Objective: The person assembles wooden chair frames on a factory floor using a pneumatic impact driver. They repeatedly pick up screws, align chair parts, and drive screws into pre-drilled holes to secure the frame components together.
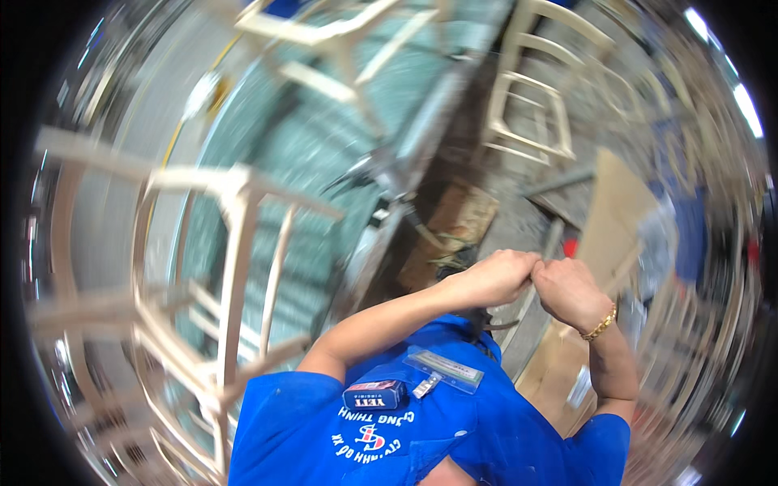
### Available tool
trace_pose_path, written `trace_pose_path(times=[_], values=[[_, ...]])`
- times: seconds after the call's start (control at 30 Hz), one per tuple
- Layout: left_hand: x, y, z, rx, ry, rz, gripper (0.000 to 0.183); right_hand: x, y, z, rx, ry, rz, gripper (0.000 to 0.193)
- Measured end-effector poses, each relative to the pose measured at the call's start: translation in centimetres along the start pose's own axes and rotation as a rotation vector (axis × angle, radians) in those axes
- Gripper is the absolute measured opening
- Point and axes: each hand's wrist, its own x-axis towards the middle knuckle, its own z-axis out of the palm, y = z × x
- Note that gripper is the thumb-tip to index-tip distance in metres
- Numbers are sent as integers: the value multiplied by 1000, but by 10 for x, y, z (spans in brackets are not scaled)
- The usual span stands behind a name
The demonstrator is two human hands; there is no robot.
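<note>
Looking down, we see the left hand and right hand meeting knuckle to knuckle, fingers curled tight; whether they pinch anything we cannot tell. Unfinished wooden chair frames stand left of them, cardboard beyond.

Bare pale-wood chair frames crowd a blurred workshop — more unfinished chair frames beyond, flat brown cardboard sheets on the grey floor, bright lights overhead.
</note>
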Motion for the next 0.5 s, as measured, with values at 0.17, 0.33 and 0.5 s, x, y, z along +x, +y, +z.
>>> trace_pose_path(times=[0.17,0.33,0.5], values=[[-155,-43,-36,-539,210,-537,17,110,-109,-26,46,-63,-669,17],[-263,-39,-31,-1006,997,-645,17,279,-156,8,829,168,-435,39],[-298,20,-54,-965,1335,-578,15,424,-118,132,350,190,148,63]])
